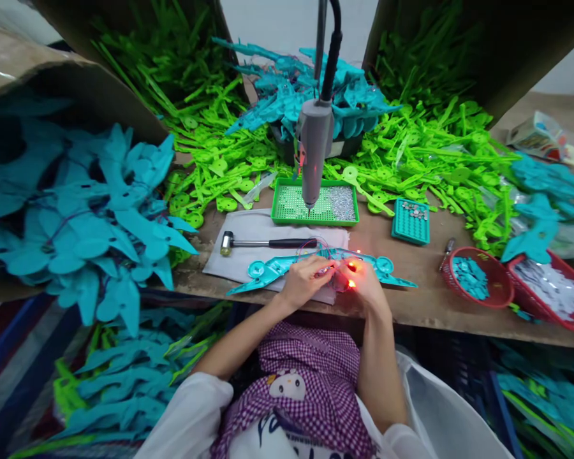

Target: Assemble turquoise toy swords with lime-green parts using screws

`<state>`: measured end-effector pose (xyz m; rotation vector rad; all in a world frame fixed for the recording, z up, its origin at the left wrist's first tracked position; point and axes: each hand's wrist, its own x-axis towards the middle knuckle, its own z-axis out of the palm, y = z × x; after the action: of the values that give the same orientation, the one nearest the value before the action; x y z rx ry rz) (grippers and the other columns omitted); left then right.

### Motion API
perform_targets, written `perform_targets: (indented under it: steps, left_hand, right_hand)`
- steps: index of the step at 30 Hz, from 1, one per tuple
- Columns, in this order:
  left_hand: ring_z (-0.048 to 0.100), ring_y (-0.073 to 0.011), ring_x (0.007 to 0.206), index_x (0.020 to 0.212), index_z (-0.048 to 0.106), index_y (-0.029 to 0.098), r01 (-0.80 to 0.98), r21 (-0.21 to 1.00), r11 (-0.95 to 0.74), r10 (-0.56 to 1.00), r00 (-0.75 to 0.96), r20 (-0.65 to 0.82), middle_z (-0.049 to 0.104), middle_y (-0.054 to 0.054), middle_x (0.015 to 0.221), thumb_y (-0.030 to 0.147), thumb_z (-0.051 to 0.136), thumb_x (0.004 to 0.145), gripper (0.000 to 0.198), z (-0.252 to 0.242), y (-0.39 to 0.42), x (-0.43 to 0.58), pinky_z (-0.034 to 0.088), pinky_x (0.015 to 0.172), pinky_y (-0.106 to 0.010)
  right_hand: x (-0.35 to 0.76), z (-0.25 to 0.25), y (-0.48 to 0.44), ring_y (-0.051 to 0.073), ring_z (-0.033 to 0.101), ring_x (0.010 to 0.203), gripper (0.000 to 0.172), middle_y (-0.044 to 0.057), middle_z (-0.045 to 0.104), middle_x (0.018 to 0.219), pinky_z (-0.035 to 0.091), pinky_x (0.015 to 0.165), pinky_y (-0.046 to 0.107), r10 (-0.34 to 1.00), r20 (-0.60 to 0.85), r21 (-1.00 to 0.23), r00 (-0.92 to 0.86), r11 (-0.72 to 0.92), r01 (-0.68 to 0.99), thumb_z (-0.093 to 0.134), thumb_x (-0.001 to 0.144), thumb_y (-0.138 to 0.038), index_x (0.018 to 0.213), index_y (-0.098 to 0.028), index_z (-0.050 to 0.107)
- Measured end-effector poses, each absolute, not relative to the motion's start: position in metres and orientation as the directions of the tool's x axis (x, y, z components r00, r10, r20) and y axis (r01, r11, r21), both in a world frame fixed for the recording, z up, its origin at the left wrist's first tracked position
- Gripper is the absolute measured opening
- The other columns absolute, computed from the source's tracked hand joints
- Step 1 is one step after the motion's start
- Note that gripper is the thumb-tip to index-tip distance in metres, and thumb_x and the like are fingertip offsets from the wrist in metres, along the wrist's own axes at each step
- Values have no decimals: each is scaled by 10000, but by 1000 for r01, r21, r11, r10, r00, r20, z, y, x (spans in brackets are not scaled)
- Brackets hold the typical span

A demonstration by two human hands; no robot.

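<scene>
A long turquoise plastic part [275, 271] with a round disc near each end lies across the table edge beneath my hands. Thin wires loop up from its middle. My left hand [306, 278] is closed, its fingertips pinched over the part's centre. Close beside it, my right hand [366, 287] is curled around a small piece glowing red [351, 275], whose shape is blurred by the light. The fingers hide what my left hand pinches. Just behind lies a hammer [272, 243] on a pale cloth [215, 261].
A grey electric screwdriver [313, 150] hangs above a green tray [277, 220] of screws. A teal tray [410, 237] holds small metal pieces. Red baskets [500, 299] stand right. Lime-green parts [425, 153] and turquoise parts [86, 223] pile up behind and left.
</scene>
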<state>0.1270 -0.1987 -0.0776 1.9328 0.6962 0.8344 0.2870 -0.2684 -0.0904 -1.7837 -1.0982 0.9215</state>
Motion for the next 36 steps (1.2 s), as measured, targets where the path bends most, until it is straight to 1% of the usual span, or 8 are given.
perform_targets:
  steps: [9, 14, 19, 23, 25, 27, 31, 36]
  left_hand:
    - [502, -105, 561, 1195, 624, 264, 162, 934, -319, 810, 558, 180, 704, -32, 1015, 172, 667, 748, 458, -67, -203, 123, 472, 683, -273]
    - [507, -107, 582, 933, 703, 189, -33, 997, 72, 910, 410, -52, 669, -30, 768, 360, 657, 805, 218, -54, -206, 89, 412, 556, -221]
    - [373, -43, 452, 807, 656, 142, -431, 800, 417, 881, 408, -240, 541, 18, 588, 417, 599, 846, 283, -45, -195, 76, 311, 455, -174]
    - [328, -31, 421, 783, 633, 135, -481, 653, 585, 789, 522, -323, 486, 35, 572, 367, 590, 851, 246, -46, -195, 89, 286, 438, -172]
    - [361, -39, 455, 776, 627, 126, -436, 669, 601, 772, 534, -345, 488, 25, 598, 376, 595, 847, 262, -51, -202, 98, 293, 446, -173]
    - [394, -48, 501, 790, 621, 124, -375, 715, 590, 768, 533, -355, 494, 16, 637, 402, 604, 842, 283, -57, -213, 106, 305, 463, -174]
    - [422, -74, 572, 814, 593, 159, -273, 841, 467, 818, 494, -294, 476, 27, 667, 449, 571, 866, 296, -65, -233, 108, 357, 533, -190]
    - [557, -158, 900, 1047, 617, 202, -121, 950, 289, 857, 475, -200, 600, -31, 943, 466, 538, 886, 319, -67, -240, 88, 451, 802, -258]
  right_hand:
    - [283, -75, -272, 194, 567, 704, 396, 52, 656, 733, 398, 689, 315, 912, -118, -874, 393, -283, 394, 533, 801, -545, 733, -177, 665]
    - [306, -55, -317, 182, 537, 668, 349, 42, 633, 712, 377, 699, 323, 902, -21, -759, 431, -295, 580, 524, 816, -509, 688, -208, 647]
    - [340, -64, -373, 192, 547, 676, 347, 37, 609, 711, 368, 712, 339, 857, -102, -627, 505, -450, 636, 522, 783, -533, 705, -217, 642]
    - [350, -64, -402, 231, 573, 748, 422, 42, 580, 791, 360, 809, 431, 805, -70, -505, 589, -538, 675, 499, 779, -593, 880, -218, 664]
    - [335, -52, -398, 253, 577, 843, 457, 69, 578, 917, 342, 878, 478, 775, 76, -499, 628, -515, 697, 501, 801, -594, 1039, -229, 641]
    - [304, -39, -379, 253, 572, 919, 416, 97, 573, 1017, 365, 907, 454, 771, 220, -605, 597, -372, 704, 513, 839, -540, 1108, -239, 613]
    - [225, -35, -319, 255, 563, 1012, 424, 99, 580, 1122, 431, 889, 411, 933, 202, -780, 297, -29, 625, 603, 826, -461, 1209, -281, 582]
    - [178, -58, -290, 206, 615, 913, 208, 67, 665, 956, 482, 828, 364, 916, 266, -883, 301, 106, 457, 517, 906, -325, 1031, -249, 665]
